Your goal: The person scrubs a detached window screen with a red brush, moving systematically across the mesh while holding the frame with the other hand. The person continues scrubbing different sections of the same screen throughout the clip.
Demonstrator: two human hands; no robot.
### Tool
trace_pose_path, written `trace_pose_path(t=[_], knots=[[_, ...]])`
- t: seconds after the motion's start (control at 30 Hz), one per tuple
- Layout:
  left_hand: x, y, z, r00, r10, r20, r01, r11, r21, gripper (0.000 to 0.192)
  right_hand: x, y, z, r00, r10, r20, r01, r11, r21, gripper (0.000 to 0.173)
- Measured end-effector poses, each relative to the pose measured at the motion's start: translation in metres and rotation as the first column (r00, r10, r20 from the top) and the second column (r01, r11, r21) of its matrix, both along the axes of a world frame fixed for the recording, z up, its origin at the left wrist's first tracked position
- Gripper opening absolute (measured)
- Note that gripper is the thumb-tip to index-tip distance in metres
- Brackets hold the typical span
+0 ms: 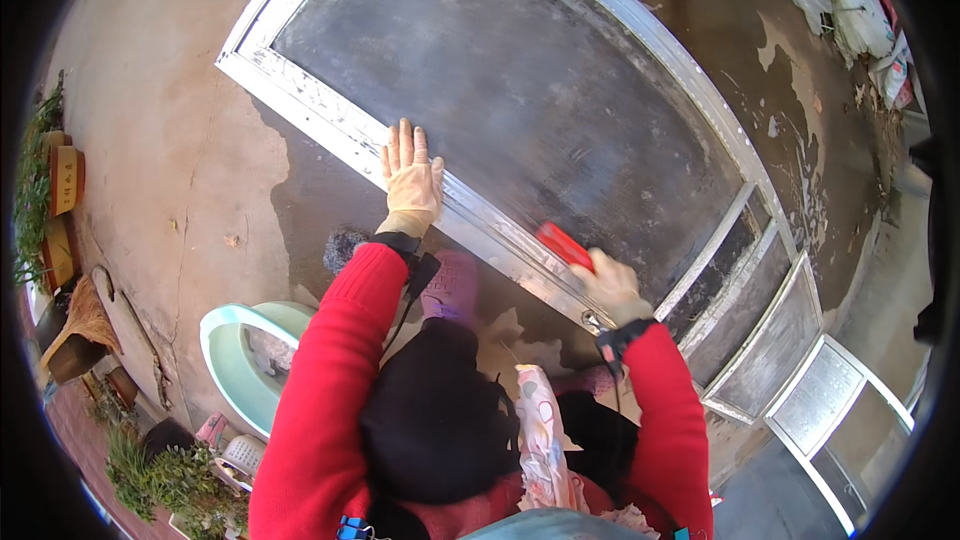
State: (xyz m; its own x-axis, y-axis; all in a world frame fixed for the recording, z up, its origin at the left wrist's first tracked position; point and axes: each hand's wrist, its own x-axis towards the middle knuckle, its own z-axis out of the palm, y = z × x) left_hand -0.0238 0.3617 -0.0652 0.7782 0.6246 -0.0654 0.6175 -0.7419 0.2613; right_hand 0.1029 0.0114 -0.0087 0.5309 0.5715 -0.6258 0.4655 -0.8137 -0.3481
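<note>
A screen door with a silvery metal frame (510,229) and a dark, smudged mesh panel (480,82) lies before me on wet ground. My left hand (412,176), in a pale rubber glove, rests flat on the frame's near rail with nothing in it. My right hand (611,289), gloved too, grips a red-handled tool (564,246) over the same rail, farther right. Motion blurs this tool, and its working end cannot be made out. A small metal fitting (596,321) shows by my right wrist.
Left of my legs stands a pale green plastic basin (225,360). A dark scouring pad (345,247) lies by my left forearm. Potted plants (67,180) and a straw broom (82,319) line the left side. Smaller framed screens (817,390) lie at right; plastic bags (862,15) are piled beyond.
</note>
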Motion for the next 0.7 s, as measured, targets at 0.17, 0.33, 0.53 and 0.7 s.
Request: trace_pose_path(t=[0.17,0.33,0.53,0.7], knots=[[0.001,-0.002,0.003,0.999,0.01,0.034,-0.009,1.0,-0.018,0.061,-0.003,-0.116,0.051,0.994,-0.095,0.051,0.107,0.893,-0.437,0.051],[0.003,-0.004,0.001,1.0,0.018,0.011,-0.018,0.999,-0.035,0.061,0.004,0.025,0.039,0.986,-0.159,-0.057,0.155,0.986,-0.065,0.038],[0.001,-0.001,0.003,1.0,0.012,-0.013,-0.012,0.999,-0.032,0.062,-0.009,0.156,-0.037,0.998,-0.061,-0.036,0.065,0.988,0.139,0.044],[0.001,-0.001,0.002,1.0,0.012,-0.006,-0.012,1.0,-0.025,0.062,-0.006,-0.019,-0.017,0.975,0.147,0.169,-0.152,0.988,0.013,0.037]])
